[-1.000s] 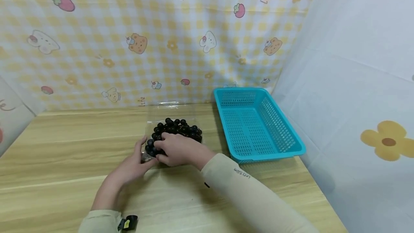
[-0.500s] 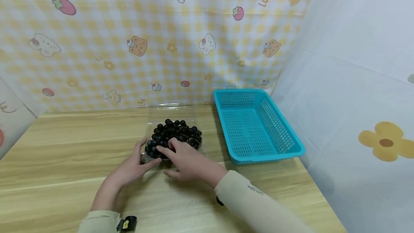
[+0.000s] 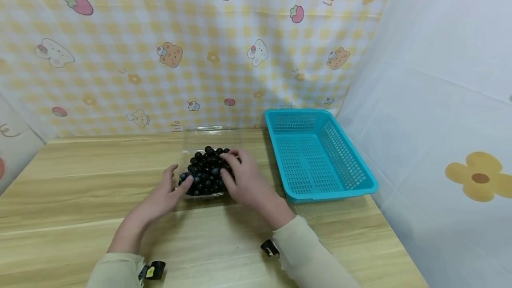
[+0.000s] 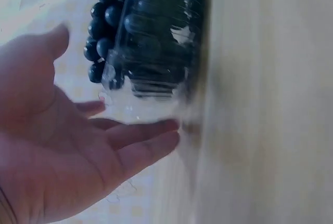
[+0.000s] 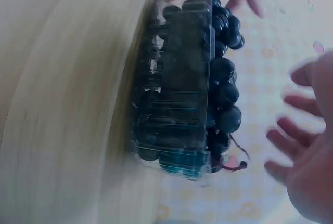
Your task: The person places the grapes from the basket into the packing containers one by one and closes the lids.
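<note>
A clear plastic clamshell box (image 3: 212, 138) stands on the table with its lid folded back. Dark round grapes (image 3: 205, 168) heap above its rim. To the box's left is my left hand (image 3: 160, 200), its fingers spread; in the left wrist view the palm (image 4: 57, 125) faces the box wall with a gap between. Over the right part of the grapes hovers my right hand (image 3: 250, 183), fingers loosely bent and holding nothing, hiding the fruit behind it. A brown stem (image 5: 235, 167) pokes out beside the box corner in the right wrist view.
A turquoise plastic basket (image 3: 306, 157) with perforated walls stands on the right of the wooden table (image 3: 80, 190). Behind is a yellow checked cloth (image 3: 212, 74), and a white sheet (image 3: 432, 101) hangs along the right side.
My right hand has left the near left part of the grapes and moved right and away over the heap. The left hand has drawn slightly back from the box corner.
</note>
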The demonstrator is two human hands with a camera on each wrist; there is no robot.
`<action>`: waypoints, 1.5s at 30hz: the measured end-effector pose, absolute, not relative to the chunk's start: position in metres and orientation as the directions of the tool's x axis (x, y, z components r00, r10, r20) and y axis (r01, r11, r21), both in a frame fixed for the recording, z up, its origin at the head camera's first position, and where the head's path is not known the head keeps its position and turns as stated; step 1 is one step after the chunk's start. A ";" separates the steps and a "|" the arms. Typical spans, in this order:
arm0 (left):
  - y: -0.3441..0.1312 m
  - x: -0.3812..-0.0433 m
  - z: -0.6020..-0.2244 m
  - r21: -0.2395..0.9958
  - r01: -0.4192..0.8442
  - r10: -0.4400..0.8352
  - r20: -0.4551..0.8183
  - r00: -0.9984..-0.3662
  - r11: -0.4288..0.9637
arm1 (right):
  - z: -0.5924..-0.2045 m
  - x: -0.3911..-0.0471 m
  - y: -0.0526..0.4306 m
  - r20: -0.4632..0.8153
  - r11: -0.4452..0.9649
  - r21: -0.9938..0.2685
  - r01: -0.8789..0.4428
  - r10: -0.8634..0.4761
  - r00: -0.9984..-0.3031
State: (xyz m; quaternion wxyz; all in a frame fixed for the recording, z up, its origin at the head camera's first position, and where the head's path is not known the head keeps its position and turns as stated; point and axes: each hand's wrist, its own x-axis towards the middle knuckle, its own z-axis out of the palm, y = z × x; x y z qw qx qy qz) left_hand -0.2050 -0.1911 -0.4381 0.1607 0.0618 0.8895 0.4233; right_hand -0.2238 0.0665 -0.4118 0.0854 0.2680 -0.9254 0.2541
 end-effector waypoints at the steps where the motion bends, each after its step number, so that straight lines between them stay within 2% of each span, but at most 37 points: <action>1: -0.190 -0.208 -0.435 0.778 -0.024 0.234 -0.218 -0.948 0.628 | -0.412 -0.226 0.067 0.289 0.707 -0.509 -0.490 -0.396 -0.872; 4: -0.186 -0.216 -0.428 0.796 -0.018 0.197 -0.171 -0.965 0.605 | -0.416 -0.232 0.069 0.233 0.605 -0.719 -0.342 -0.254 -0.939; 7: -0.182 -0.224 -0.423 0.819 -0.011 0.161 -0.125 -0.979 0.574 | -0.423 -0.240 0.069 0.194 0.475 -0.846 -0.243 -0.149 -0.970; 12: -0.172 -0.240 -0.419 0.829 -0.029 0.091 -0.096 -0.991 0.559 | -0.435 -0.251 0.070 0.130 0.290 -0.949 -0.122 0.009 -0.991; 15: -0.165 -0.249 -0.417 0.815 -0.032 0.075 -0.092 -0.993 0.578 | -0.437 -0.254 0.069 0.080 0.265 -0.962 -0.063 0.056 -0.995; 17: -0.159 -0.255 -0.417 0.811 -0.020 0.080 -0.082 -0.993 0.585 | -0.436 -0.255 0.068 0.074 0.305 -0.951 -0.053 0.059 -0.996; 21: -0.146 -0.260 -0.422 0.801 0.018 0.098 -0.051 -0.994 0.598 | -0.438 -0.256 0.061 0.116 0.484 -0.868 -0.112 -0.021 -0.993; 25: -0.135 -0.258 -0.430 0.720 0.040 0.100 -0.041 -0.994 0.693 | -0.448 -0.252 0.052 0.135 0.716 -0.672 -0.192 -0.137 -0.981; 28: -0.132 -0.255 -0.435 0.656 0.045 0.093 -0.038 -0.995 0.754 | -0.454 -0.248 0.046 0.143 0.827 -0.523 -0.208 -0.155 -0.977; 34: -0.133 -0.248 -0.440 0.618 0.044 0.070 -0.018 -0.997 0.785 | -0.458 -0.239 0.039 0.161 0.871 -0.457 -0.181 -0.119 -0.980; 45: -0.137 -0.229 -0.433 0.614 0.040 0.114 -0.082 -0.990 0.789 | -0.449 -0.216 0.038 0.076 0.851 -0.507 -0.140 -0.117 -0.990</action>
